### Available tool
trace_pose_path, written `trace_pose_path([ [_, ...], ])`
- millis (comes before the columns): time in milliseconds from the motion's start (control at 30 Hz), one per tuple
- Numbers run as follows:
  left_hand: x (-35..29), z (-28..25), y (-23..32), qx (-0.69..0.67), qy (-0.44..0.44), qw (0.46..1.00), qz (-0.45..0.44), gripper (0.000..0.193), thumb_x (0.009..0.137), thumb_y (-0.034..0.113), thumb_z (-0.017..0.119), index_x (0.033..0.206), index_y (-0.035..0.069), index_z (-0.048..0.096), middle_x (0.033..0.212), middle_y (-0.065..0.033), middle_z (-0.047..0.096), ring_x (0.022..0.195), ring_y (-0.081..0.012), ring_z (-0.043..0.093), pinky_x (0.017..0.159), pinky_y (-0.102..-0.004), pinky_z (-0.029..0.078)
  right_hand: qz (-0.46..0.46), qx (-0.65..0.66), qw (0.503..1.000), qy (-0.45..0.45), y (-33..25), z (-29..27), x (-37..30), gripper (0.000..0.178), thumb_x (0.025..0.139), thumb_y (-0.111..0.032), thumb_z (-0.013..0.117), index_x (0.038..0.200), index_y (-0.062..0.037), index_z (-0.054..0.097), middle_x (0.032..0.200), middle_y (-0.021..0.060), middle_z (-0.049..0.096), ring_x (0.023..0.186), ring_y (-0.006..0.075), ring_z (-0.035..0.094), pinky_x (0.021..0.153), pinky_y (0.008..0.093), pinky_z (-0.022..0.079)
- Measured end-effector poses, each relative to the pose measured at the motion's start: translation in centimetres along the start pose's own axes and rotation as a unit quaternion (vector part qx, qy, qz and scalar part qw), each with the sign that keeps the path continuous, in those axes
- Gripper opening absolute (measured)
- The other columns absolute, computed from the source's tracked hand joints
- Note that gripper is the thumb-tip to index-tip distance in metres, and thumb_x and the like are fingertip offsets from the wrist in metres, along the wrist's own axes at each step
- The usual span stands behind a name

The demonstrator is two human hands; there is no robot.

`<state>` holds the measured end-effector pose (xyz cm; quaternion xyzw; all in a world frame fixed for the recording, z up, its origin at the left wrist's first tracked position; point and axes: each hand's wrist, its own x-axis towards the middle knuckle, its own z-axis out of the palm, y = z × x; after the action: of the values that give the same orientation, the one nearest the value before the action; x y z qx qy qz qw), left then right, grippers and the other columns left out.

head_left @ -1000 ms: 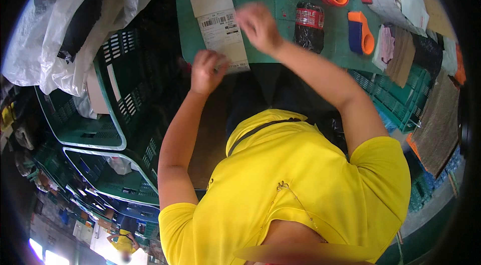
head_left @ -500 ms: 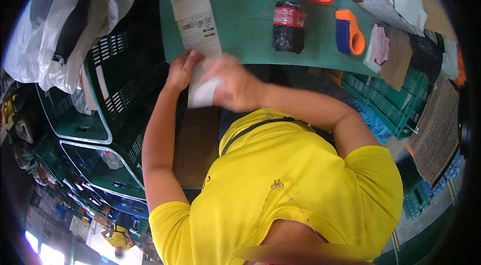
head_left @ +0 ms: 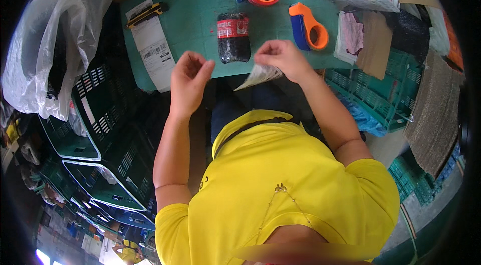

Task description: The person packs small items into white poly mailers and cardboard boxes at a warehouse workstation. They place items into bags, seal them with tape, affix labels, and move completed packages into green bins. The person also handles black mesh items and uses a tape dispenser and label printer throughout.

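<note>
At three o'clock from the left hand (head_left: pixel 188 82), pinched one curled paper label (head_left: pixel 258 77) in the right hand (head_left: pixel 288 62), holding the left half-open and empty. Saw one black parcel (head_left: pixel 233 47) at eleven o'clock from the label, on the table (head_left: pixel 195 9). From that parcel, counted two tape dispensers (head_left: pixel 299 27) at one and three o'clock, one cutter (head_left: pixel 146 15) atop one label strip (head_left: pixel 155 59) at nine.
</note>
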<state>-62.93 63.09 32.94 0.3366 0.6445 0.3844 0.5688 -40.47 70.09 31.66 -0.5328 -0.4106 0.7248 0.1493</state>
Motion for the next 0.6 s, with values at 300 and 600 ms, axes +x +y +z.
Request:
trace_pose_path([
  [300, -0.1, 4.2, -2.5, -0.02, 0.012, 0.998, 0.058, 0.017, 0.084, 0.002, 0.074, 0.097, -0.002, 0.065, 0.088, -0.0059, 0.069, 0.08, -0.0089, 0.062, 0.074, -0.0252, 0.05, -0.207, -0.07, 0.973, 0.071, 1.9, -1.9, 2.4, 0.043, 0.077, -0.009, 0.081, 0.117, -0.0082, 0.065, 0.087, 0.0023, 0.067, 0.079, 0.01, 0.063, 0.075, 0.0245, 0.052],
  [600, 2.6, 2.0, -1.3, 0.236, 0.224, 0.88, 0.345, 0.029, 0.077, -0.002, 0.072, 0.105, 0.001, 0.064, 0.098, -0.0133, 0.068, 0.096, -0.0274, 0.066, 0.085, -0.0355, 0.051, -0.094, -0.044, 0.993, 0.058, 2.0, -4.6, 6.5, 0.019, 0.08, -0.012, 0.079, 0.094, -0.0005, 0.072, 0.087, 0.0035, 0.071, 0.079, 0.0094, 0.064, 0.075, 0.0253, 0.051],
])
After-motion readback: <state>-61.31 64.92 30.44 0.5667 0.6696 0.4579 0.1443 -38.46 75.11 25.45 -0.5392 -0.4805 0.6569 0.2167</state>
